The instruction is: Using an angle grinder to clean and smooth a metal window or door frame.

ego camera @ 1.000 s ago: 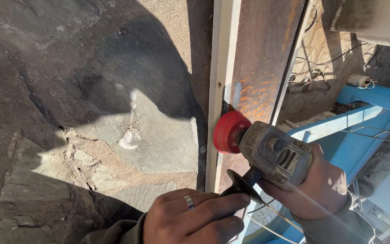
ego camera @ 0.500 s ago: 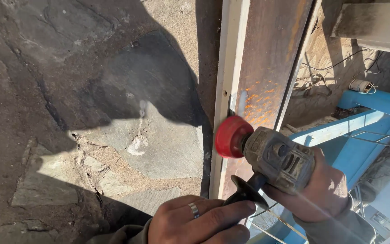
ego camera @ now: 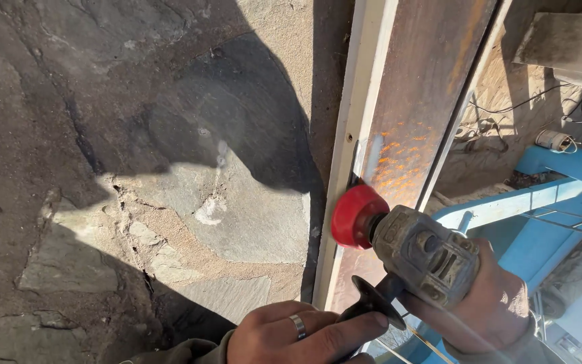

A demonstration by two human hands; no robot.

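A grey angle grinder (ego camera: 426,256) with a red guard (ego camera: 353,214) has its disc against the edge of a long rusty metal beam (ego camera: 426,101) with a white flange. Orange sparks fly up across the rusty face just above the disc. My right hand (ego camera: 496,303), in a brown glove, grips the grinder's body. My left hand (ego camera: 298,334), bare with a ring, holds the black side handle (ego camera: 372,303) at the bottom of the view.
Cracked stone and dirt ground (ego camera: 136,168) lies to the left, partly in shadow. A blue metal frame (ego camera: 560,195) and loose cables (ego camera: 506,121) lie to the right of the beam. A grey slab (ego camera: 567,47) is at the top right.
The grinder's disc has come against the beam's edge and orange sparks now fly up the rusty face. Both hands keep their hold.
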